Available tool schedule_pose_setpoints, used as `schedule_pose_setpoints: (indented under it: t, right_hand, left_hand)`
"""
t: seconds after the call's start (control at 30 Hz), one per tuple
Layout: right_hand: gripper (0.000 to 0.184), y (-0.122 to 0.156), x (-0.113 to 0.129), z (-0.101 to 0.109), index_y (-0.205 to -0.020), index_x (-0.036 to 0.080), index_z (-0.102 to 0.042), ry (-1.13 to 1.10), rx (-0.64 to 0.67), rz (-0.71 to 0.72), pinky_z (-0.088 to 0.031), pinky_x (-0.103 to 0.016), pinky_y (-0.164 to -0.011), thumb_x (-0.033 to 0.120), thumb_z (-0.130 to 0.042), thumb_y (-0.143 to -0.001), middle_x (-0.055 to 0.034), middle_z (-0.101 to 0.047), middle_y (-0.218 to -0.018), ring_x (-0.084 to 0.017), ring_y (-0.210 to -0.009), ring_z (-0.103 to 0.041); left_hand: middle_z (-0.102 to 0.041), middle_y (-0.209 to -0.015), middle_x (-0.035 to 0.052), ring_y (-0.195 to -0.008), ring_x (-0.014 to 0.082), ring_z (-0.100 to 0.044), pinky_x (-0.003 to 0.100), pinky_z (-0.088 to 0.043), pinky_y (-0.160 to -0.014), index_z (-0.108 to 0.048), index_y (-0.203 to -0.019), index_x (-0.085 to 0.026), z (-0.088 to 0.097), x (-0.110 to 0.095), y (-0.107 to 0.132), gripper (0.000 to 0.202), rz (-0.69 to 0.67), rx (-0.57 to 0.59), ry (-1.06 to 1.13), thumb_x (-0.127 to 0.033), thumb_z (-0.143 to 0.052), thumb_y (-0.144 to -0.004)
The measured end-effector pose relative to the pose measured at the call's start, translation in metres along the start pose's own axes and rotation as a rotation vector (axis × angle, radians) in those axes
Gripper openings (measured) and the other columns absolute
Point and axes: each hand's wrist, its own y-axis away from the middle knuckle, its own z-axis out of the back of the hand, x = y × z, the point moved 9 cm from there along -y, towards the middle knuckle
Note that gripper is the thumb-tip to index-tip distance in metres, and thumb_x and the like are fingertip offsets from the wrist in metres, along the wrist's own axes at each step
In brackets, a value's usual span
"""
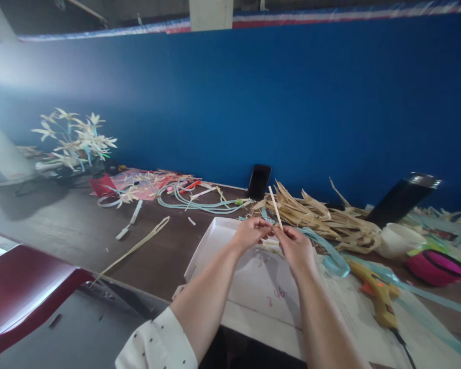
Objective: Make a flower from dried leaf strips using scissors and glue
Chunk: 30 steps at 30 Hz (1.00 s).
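Straw-coloured strip (275,207) projects upward, top tilted left, from the right hand (293,245), which pinches its lower end between fingertips. Left hand (253,231) is drawn in close, fingers curled, tips at or nearly touching those of the right; contact partly hidden, so whether it also grips the strip cannot be told. Both are above a shallow white box (211,246) on the brown worktop (153,266). Dried husks (311,212) lie just beyond; yellow glue gun (384,302) to the right.
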Motion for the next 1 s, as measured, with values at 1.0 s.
schedule_pose_setpoints:
  t: [1.0]
  right_hand:
    - [0.026,0.010,0.009,0.008,-0.083,0.023,-0.069,0.746,-0.086,-0.010,-0.028,-0.026,-0.054,0.036,-0.047,-0.077,-0.0072,-0.064,-0.073,-0.018,-0.062,-0.053]
  left_hand:
    - [-0.056,-0.089,0.0067,-0.091,0.0190,-0.048,0.030,-0.039,-0.081,-0.062,-0.091,-0.020,-0.013,-0.062,0.034,0.025,-0.659,-0.157,-0.908,-0.031,-0.040,-0.086]
